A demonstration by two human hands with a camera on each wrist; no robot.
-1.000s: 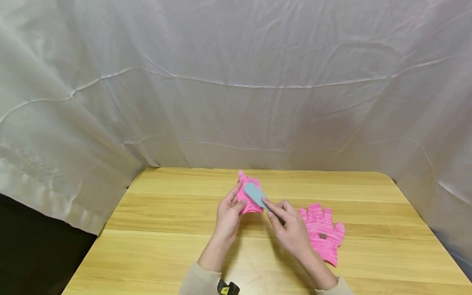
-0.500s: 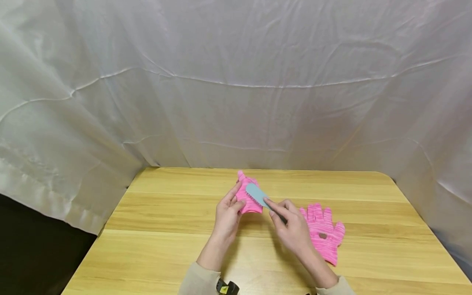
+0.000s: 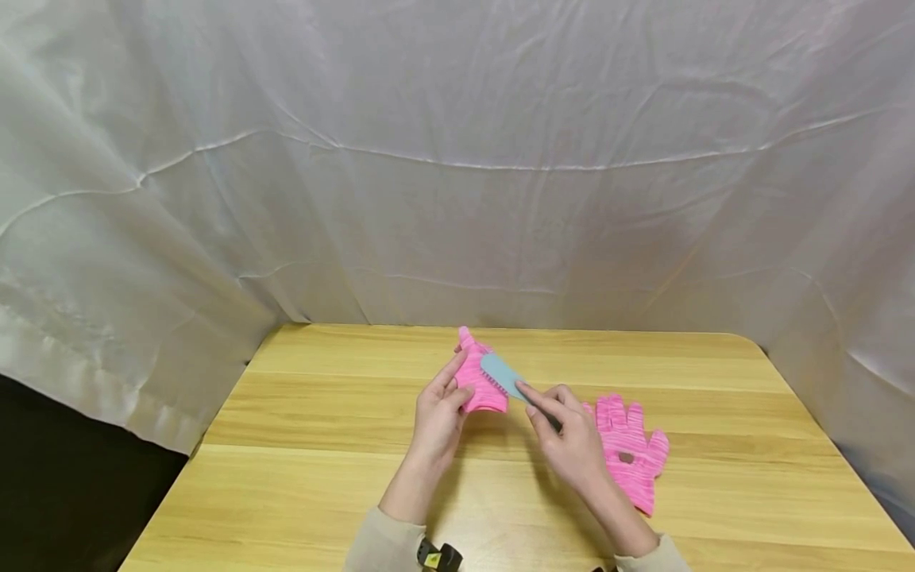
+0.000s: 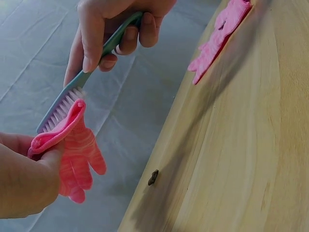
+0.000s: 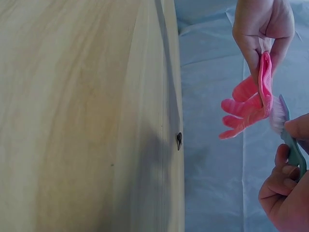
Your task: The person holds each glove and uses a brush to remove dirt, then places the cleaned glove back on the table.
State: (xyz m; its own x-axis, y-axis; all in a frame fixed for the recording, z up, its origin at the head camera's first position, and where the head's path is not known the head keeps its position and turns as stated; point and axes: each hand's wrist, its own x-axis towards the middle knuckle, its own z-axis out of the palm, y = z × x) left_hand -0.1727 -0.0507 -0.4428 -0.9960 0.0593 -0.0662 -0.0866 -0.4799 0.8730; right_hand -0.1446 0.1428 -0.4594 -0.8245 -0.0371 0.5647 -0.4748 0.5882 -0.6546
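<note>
My left hand (image 3: 438,417) pinches a pink striped glove (image 3: 479,383) near its cuff, raised above the table. In the left wrist view, the fingers of this glove (image 4: 77,159) hang down. A blue-green brush (image 3: 503,376) with pale bristles is in my right hand (image 3: 568,441), whose index finger lies along the handle. The bristles (image 5: 277,115) face the glove and meet it near its cuff in the right wrist view. A second pink glove (image 3: 629,465) lies flat on the table beside my right hand, with a brownish patch on it; my right hand hides part of its left edge.
The wood-grain table (image 3: 322,477) reaches back to a pale, creased curtain (image 3: 457,222) that also hangs along the sides. A small dark thing (image 4: 153,177) sits near the table edge in both wrist views; its kind is unclear. A dark area (image 3: 64,477) lies at left.
The brush and my right hand have shifted slightly right across the glove. My left hand and the held glove have drifted a little left and up. The second glove stays put.
</note>
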